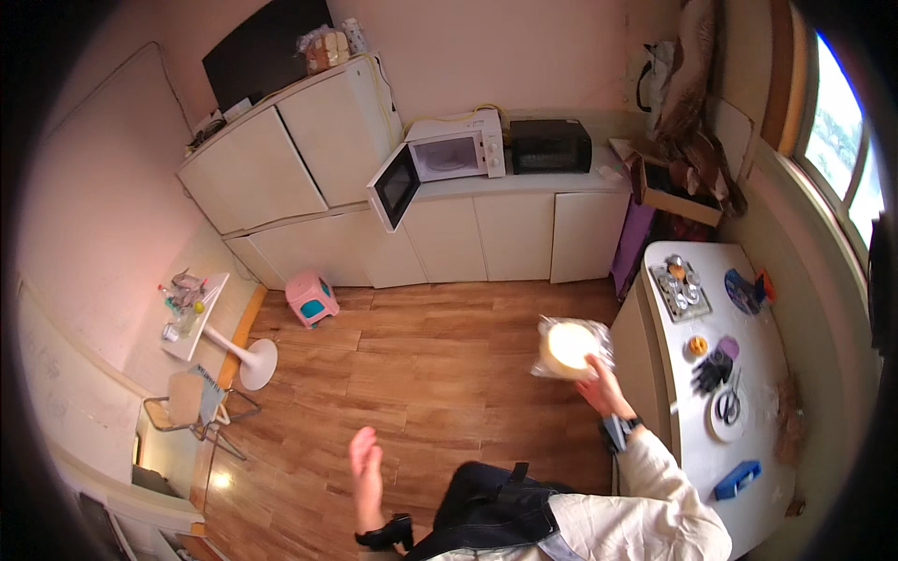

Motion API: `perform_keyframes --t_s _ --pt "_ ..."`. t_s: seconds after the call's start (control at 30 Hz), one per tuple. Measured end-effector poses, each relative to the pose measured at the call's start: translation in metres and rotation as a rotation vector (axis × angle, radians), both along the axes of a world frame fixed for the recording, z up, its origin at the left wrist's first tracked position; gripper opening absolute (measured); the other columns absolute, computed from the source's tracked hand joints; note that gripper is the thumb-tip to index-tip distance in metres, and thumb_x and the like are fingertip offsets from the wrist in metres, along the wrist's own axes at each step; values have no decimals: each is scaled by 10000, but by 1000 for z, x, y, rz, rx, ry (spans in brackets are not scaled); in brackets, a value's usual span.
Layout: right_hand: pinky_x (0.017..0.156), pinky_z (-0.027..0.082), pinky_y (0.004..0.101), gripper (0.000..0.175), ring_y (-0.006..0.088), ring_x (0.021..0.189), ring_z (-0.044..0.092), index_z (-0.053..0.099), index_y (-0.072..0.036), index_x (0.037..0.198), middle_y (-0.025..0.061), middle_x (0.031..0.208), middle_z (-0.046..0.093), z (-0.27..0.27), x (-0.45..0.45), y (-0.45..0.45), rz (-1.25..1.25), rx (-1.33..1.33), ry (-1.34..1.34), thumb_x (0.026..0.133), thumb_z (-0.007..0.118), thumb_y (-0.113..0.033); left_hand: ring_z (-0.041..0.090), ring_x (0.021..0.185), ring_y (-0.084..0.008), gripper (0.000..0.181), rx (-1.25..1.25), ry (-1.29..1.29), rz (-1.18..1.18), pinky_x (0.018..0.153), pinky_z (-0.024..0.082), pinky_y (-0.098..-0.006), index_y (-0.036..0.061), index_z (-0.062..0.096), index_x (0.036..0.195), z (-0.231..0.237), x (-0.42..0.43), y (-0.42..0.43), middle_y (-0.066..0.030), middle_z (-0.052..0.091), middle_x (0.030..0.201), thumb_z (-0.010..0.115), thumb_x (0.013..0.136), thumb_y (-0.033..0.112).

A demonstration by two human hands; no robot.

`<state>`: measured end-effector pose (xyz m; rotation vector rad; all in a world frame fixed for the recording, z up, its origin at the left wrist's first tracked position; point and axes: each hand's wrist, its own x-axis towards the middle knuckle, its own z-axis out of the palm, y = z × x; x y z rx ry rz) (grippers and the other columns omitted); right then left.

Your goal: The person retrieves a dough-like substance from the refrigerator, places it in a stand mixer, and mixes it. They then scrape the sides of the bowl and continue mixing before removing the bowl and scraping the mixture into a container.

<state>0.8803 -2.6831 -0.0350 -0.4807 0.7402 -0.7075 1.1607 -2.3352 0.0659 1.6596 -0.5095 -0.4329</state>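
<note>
My right hand grips a clear plastic bag holding a round, pale, flat food item, perhaps a stack of wrappers or flatbreads. It is held out over the wooden floor, left of the white table. My left hand is raised in front of my body, empty, with its fingers loosely apart. Farther ahead, a white microwave oven stands on the low cabinet, its door swung wide. A black toaster oven sits beside it, its door closed.
On the table are a tray of foil cups, a small tart, a black glove, scissors on a white plate and a blue object. A pink stool and folding chair stand on the floor.
</note>
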Motion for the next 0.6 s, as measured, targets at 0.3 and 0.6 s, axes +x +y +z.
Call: perform_keyframes --t_s 0.3,0.6 --pt "567 406 244 320 111 689 491 535 -161 1043 -29 878 537 4 359 -290 151 -128 -68 790 648 -321 113 1343 -211 535 -151 -65 19 1078 102 -343 111 171 1402 -30 291 -234 -70 141 1459 363 927 267" --pt "448 333 240 271 84 521 419 558 -175 919 -30 709 490 -16 583 -541 160 -167 87 740 693 -326 126 1339 -155 580 -204 39 203 1072 69 -370 148 198 1402 -42 546 -551 0 160 1460 345 918 431"
